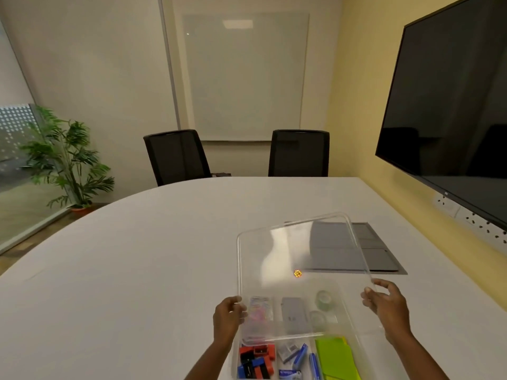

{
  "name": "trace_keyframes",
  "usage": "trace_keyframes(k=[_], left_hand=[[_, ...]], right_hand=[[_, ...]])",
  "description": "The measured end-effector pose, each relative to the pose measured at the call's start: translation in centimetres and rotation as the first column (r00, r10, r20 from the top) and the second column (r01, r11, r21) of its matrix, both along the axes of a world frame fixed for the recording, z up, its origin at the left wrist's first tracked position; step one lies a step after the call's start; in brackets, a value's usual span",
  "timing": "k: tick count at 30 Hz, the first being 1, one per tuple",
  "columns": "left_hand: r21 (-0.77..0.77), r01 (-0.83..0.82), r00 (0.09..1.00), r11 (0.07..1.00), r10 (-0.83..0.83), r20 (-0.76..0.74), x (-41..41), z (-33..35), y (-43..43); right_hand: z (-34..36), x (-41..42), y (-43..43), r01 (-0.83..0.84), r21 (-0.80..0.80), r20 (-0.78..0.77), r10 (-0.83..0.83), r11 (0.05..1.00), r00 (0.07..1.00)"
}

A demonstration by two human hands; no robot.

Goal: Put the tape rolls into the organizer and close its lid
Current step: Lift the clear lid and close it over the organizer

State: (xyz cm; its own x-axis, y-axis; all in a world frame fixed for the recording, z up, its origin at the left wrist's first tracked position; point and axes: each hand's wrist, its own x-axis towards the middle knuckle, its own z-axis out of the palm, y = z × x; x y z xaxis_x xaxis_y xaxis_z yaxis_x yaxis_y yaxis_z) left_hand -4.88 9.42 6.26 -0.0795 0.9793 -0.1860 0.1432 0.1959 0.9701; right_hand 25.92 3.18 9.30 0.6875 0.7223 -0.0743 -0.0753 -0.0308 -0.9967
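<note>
A clear plastic organizer sits on the white table in front of me, split into several compartments. Two tape rolls lie in its far right compartment: a green roll and a clear roll just nearer to me. The transparent lid hovers tilted above the box, its far edge raised. My left hand grips the lid's left edge. My right hand holds its right edge. The far compartments show blurred through the lid.
Near compartments hold red, blue and black binder clips, small staple boxes and green sticky notes. A grey floor-box panel is set in the table beyond. Two black chairs stand at the far edge; a screen hangs on the right wall.
</note>
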Motion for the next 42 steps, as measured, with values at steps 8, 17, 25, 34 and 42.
trace_keyframes(k=[8,17,25,34,42], left_hand=[[-0.113,-0.057,0.982,0.992,0.035,-0.187,-0.9,-2.4,-1.3],[-0.134,-0.042,0.965,0.99,0.005,-0.262,-1.1,-3.5,-2.2],[-0.127,-0.075,0.937,0.989,0.026,-0.348,-0.6,-3.9,-1.9],[-0.1,-0.085,0.917,0.991,0.038,-0.397,-0.5,-4.9,-2.5],[-0.07,-0.031,0.934,0.997,0.004,-0.358,-1.4,-5.9,-4.0]], right_hand=[[-4.4,-1.2,-0.4,0.034,-0.336,0.143,0.016,0.941,0.99],[-8.3,-1.6,-2.1,0.051,-0.477,0.246,0.077,0.877,0.966],[-9.1,-1.7,-1.7,0.049,-0.502,0.3,0.12,0.864,0.946],[-9.1,-1.5,-2.7,0.007,-0.522,0.307,0.18,0.853,0.934],[-9.5,-1.8,-6.1,-0.066,-0.521,0.071,0.12,0.851,0.99]])
